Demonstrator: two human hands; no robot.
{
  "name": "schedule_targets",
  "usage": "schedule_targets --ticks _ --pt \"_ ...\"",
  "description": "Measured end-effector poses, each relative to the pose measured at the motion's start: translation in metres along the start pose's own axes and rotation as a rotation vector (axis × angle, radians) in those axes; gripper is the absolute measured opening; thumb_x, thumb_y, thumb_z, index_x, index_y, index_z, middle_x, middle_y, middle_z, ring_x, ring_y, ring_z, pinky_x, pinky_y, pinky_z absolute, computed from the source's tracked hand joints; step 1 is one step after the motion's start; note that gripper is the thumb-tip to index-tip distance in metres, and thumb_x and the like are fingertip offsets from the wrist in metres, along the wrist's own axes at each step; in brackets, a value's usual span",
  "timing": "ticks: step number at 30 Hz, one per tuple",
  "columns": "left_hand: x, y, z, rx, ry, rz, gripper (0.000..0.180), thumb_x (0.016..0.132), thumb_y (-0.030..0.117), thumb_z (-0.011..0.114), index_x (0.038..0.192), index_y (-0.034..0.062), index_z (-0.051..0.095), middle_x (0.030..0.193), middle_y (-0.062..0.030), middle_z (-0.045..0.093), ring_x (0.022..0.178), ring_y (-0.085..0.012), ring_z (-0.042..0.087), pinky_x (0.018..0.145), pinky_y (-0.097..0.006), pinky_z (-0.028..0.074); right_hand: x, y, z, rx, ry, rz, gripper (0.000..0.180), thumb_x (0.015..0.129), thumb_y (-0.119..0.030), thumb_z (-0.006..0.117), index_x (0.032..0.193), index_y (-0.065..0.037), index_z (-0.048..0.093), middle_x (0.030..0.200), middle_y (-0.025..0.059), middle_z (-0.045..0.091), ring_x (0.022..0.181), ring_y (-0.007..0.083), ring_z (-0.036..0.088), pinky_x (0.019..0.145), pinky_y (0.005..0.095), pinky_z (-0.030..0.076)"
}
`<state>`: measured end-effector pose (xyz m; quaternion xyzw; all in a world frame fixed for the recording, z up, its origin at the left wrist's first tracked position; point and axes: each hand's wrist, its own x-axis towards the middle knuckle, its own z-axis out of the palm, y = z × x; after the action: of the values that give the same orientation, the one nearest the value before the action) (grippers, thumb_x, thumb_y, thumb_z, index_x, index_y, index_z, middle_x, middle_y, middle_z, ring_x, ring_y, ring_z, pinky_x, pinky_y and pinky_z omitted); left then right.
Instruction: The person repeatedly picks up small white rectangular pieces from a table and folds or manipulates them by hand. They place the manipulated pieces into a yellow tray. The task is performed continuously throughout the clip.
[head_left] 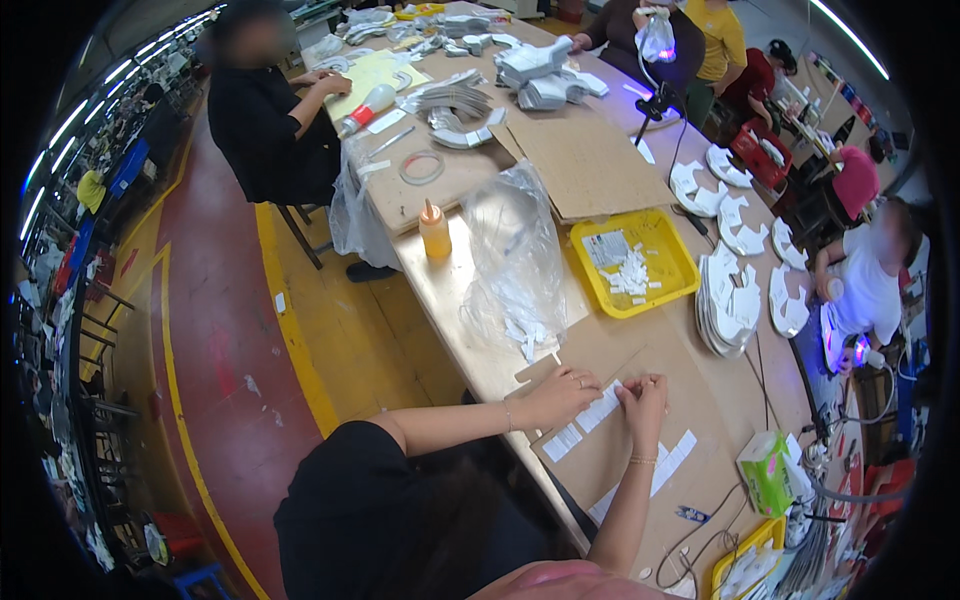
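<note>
Both of my hands work above a brown cardboard sheet (590, 455) at the near edge of the table. My left hand (560, 398) has its fingers bent together beside the upper part of a row of white rectangular pieces (598, 408). Over that row's upper end, my right hand (645, 405) is closed in a pinch, its thumb touching or almost touching the row. Whatever small thing lies between the fingertips of either hand is too small to make out. Another short white group (562, 445) lies nearer to me, and a longer white strip (673, 464) runs under my right wrist.
A yellow tray (683, 290) holds small white pieces. Around it are a clear plastic bag (515, 250), an orange squeeze bottle (434, 232), a stack of white curved parts (728, 310) and blue thread snips (691, 514). A green tissue pack (764, 475) stands right. Co-workers sit around the table.
</note>
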<state>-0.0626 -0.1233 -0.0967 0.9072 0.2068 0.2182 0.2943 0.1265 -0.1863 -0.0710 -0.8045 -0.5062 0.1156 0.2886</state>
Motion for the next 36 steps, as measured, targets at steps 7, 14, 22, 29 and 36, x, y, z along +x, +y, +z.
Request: schedule_targets --ticks 7,14,22,29,36 --pt "-0.002 0.001 0.001 0.032 0.018 0.021 0.029 0.086 0.01 0.059 0.114 0.0112 0.063 0.119 -0.002 0.059 0.121 -0.0168 0.049 0.099 -0.041 0.032 0.0 0.009 0.005 0.1 -0.048 0.042 0.018 0.069 -0.013 0.079 0.078 -0.003 0.067 0.098 0.0079 0.055 0.099 0.0256 0.053 0.09 0.0379 0.034" --pt "-0.003 0.002 0.002 0.059 0.004 0.015 0.028 0.088 0.011 0.058 0.115 0.0115 0.062 0.121 -0.0025 0.058 0.122 -0.0178 0.048 0.099 -0.041 0.031 0.01 0.019 0.007 0.076 -0.114 0.069 0.018 0.068 -0.018 0.081 0.074 -0.007 0.068 0.098 0.0065 0.055 0.1 0.0254 0.053 0.091 0.0452 0.031" --pt "-0.006 0.0 0.007 0.061 0.064 0.043 0.028 0.089 0.011 0.056 0.116 0.0116 0.061 0.119 -0.003 0.058 0.12 -0.0193 0.049 0.098 -0.04 0.032 0.008 0.025 0.012 -0.038 -0.006 -0.115 0.021 0.068 -0.013 0.082 0.073 -0.001 0.066 0.094 0.009 0.052 0.078 0.0211 0.056 0.074 0.0343 0.048" --pt "-0.005 0.002 0.007 0.124 0.039 0.044 0.028 0.09 0.012 0.055 0.117 0.0115 0.061 0.118 -0.004 0.059 0.117 -0.0205 0.051 0.097 -0.039 0.032 0.016 0.039 0.016 0.01 -0.043 -0.157 0.023 0.069 -0.016 0.082 0.073 0.001 0.066 0.095 0.0129 0.052 0.079 0.0243 0.055 0.073 0.0358 0.048" --pt "-0.006 0.0 0.011 0.138 0.071 0.048 0.028 0.091 0.014 0.054 0.118 0.0115 0.062 0.117 -0.0039 0.061 0.118 -0.0199 0.052 0.099 -0.04 0.034 0.015 0.044 0.014 0.005 -0.04 -0.104 0.023 0.075 -0.018 0.079 0.075 0.0 0.063 0.085 0.0094 0.057 0.073 0.0194 0.054 0.066 0.033 0.047"
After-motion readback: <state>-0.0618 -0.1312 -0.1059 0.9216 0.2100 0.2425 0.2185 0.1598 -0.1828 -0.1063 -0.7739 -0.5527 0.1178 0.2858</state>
